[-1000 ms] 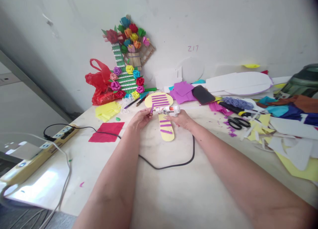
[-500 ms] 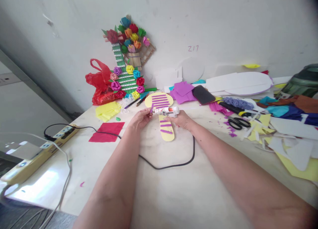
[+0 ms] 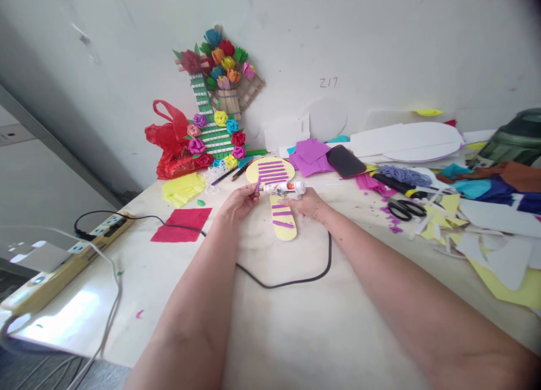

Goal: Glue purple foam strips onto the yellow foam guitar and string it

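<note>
The right hand (image 3: 311,204) hides the grip of the glue gun (image 3: 289,187), and both cover the middle of the yellow cutout (image 3: 284,233). Whether the nozzle (image 3: 262,189) touches the purple strip (image 3: 258,184) in the left hand (image 3: 240,203) is too small to tell. The left forearm (image 3: 194,300) hides some black cord (image 3: 291,282). The right edge cuts off the green container (image 3: 509,136).

Stretches left forearm (image 3: 194,294) and right forearm (image 3: 401,271) forward, slanting them inward; pinches with left hand (image 3: 242,203); curls right hand (image 3: 313,204) into a grip, near but apart from the other.
</note>
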Tool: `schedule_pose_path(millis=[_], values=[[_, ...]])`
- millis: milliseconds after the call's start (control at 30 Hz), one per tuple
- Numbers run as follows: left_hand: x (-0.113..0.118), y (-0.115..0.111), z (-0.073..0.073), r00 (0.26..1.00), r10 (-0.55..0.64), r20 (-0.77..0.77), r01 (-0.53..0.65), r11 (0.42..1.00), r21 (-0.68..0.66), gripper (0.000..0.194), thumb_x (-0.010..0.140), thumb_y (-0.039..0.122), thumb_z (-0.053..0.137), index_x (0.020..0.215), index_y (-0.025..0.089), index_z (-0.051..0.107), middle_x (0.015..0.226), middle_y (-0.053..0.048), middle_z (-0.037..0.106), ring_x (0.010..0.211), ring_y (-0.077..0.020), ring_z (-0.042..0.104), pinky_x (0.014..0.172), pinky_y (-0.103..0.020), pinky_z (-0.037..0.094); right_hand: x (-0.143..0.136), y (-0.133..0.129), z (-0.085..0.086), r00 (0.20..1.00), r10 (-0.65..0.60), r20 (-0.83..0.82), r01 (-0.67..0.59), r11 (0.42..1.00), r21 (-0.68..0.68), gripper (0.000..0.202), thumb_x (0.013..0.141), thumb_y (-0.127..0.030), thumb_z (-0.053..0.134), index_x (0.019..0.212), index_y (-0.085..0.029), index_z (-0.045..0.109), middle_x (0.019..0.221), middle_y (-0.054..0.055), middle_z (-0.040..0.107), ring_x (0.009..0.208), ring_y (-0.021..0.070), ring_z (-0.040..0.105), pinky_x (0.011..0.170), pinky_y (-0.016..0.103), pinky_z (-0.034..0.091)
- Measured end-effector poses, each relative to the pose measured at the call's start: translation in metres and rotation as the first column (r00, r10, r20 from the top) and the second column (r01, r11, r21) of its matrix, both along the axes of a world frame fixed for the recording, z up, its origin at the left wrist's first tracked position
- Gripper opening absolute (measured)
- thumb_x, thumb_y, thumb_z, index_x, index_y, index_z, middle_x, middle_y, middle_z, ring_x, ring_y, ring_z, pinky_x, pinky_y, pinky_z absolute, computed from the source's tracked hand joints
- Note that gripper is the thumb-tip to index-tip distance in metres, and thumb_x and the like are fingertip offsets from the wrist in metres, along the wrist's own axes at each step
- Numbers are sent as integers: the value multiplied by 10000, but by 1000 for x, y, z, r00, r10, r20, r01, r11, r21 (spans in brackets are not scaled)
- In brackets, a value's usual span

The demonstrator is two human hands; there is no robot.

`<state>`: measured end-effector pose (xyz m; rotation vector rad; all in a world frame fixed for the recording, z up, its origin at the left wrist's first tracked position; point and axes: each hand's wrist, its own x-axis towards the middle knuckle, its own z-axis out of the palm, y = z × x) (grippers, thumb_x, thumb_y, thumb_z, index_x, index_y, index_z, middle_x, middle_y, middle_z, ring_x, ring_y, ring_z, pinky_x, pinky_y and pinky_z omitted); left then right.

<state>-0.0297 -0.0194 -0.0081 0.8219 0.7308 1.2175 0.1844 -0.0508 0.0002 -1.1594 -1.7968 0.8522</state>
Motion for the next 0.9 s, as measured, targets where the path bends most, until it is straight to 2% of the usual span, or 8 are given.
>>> schedule_pose_path(millis=[233,367,533,667,767,900], values=[[1,-2,2,1000,-17,-17,18,1000,3,44,728,67,565,733,79,607,609,-24,533,529,-62,505,477,-154,431,0,0,-1,999,-15,-31,16,1000,11,201,614,-331,657,688,-146,639,601,15,625,647,166,601,574,242,472],[0,-2,2,999,-22,-29,22,1000,11,33,718,74,578,730,77,609,617,-25,536,533,-59,503,482,-153,426,-1,-2,1,995,-25,-92,24,1000,-9,170,604,-313,672,650,-157,622,500,-16,564,516,131,551,468,211,431],[3,-5,5,999,-16,-49,17,1000,8,24,694,73,595,712,86,604,613,-23,540,538,-62,501,489,-160,413,-1,1,0,975,-81,-209,71,996,-52,235,590,-360,685,654,-153,594,413,-54,487,327,74,396,339,201,343],[5,-8,10,985,15,-172,-3,998,69,64,647,128,657,676,95,610,595,-10,528,540,-65,486,475,-171,375,3,6,-3,917,-177,-356,156,984,-87,303,605,-418,668,542,-167,510,340,-62,412,301,73,369,319,205,335],[6,-10,17,923,86,-374,-27,987,160,133,611,209,706,662,112,629,633,-11,547,561,-63,477,497,-175,363,7,12,-5,819,-279,-502,228,960,-160,334,601,-426,669,518,-173,469,343,-63,406,289,66,362,309,205,332],[15,-11,29,736,211,-643,14,945,327,189,605,306,708,675,137,661,657,-19,578,559,-73,455,508,-190,349,12,18,-7,697,-374,-612,268,927,-262,324,589,-420,682,574,-165,482,368,-76,416,277,53,347,290,196,308]])
